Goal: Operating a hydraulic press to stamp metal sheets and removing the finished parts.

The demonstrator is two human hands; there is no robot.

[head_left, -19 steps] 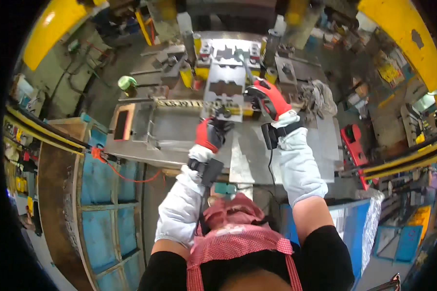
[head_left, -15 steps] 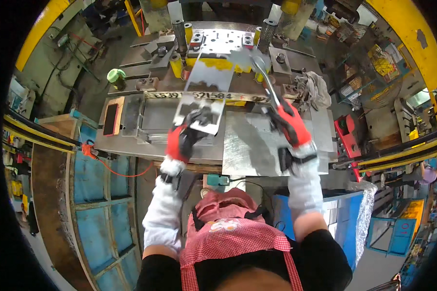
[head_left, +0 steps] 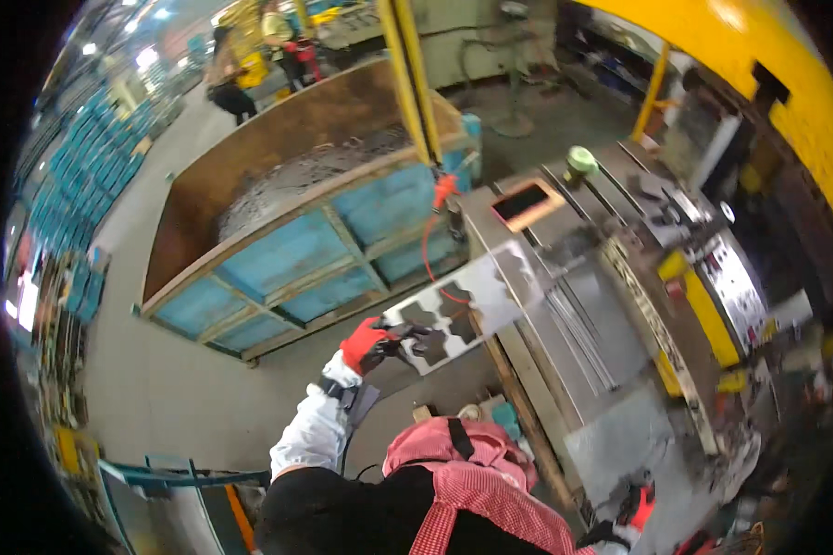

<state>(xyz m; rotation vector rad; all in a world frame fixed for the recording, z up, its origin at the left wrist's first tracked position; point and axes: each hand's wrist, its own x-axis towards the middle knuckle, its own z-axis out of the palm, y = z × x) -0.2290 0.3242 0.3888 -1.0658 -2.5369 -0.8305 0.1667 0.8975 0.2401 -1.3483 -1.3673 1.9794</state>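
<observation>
In the head view, the left grip (head_left: 372, 344), in a red-and-black glove, was clasped around the near end of one long, light-grey sheet-metal strip (head_left: 486, 296). The strip stretched away to the right of that grip, thin, flat and smooth, pierced by notched, irregular cut-outs too hard to count exactly. Its far end overlapped the edge of the grey metal counter (head_left: 557, 225); contact could not be told.

The right grip (head_left: 640, 507), gloved likewise, lay at the lower right over one flat, dull-silver rectangular metal sheet (head_left: 611, 439); blur hid whether its fingers were closed or held anything.

Beyond the left grip stood one large bin (head_left: 370, 211) with blue side panels and rust-brown inner walls, bearing a heap of small grey metal scraps (head_left: 296, 171). Farther up and right of that grip, the counter carried one black rectangular slab (head_left: 525, 202) on a pale wooden board (head_left: 553, 196) and one green-topped jar (head_left: 581, 162). Two people (head_left: 227, 74) stood far past the bin.
</observation>
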